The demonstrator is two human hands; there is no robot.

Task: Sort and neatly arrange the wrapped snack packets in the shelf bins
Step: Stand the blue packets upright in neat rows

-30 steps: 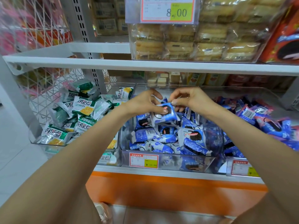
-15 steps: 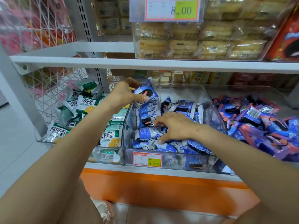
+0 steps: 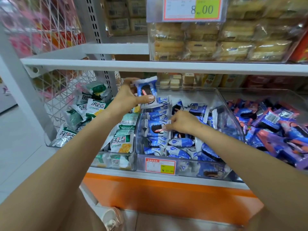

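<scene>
**Over the middle bin [image 3: 191, 95], one blue packet [image 3: 147, 91] held up**

Toward three o'clock, the right-hand bin [image 3: 260, 95] of purple-and-pink packets [image 3: 275, 127] runs off the frame edge, and its print is too smeared to read. At twelve o'clock, the tub of cakes [image 3: 216, 42] on the upper shelf and its price card [image 3: 193, 8] are cut off at the top. Both forearms leave the picture at the bottom corners. The small print on the price label [image 3: 160, 165] at the middle bin's six o'clock face cannot be read.

The left hand [image 3: 126, 95] grips the blue packet, lifted clear above the bin's ten o'clock corner. The thumb lies across its lower edge and the fingers are mostly hidden behind it. The wrapper is glossy blue with white crimped ends and a dark round sandwich biscuit printed on its face, and it is slightly tilted.

The right hand [image 3: 185, 122] reaches into the bin, fingers curled, tips on the crimped edge of a matching row packet [image 3: 155, 129] by the nine o'clock wall. Whether they pinch or only press it, I cannot tell. That row stands overlapped; the packets toward three o'clock lie jumbled. At nine o'clock, the left-hand bin [image 3: 47, 140] holds green-and-white packets [image 3: 95, 105] in a loose heap.
</scene>
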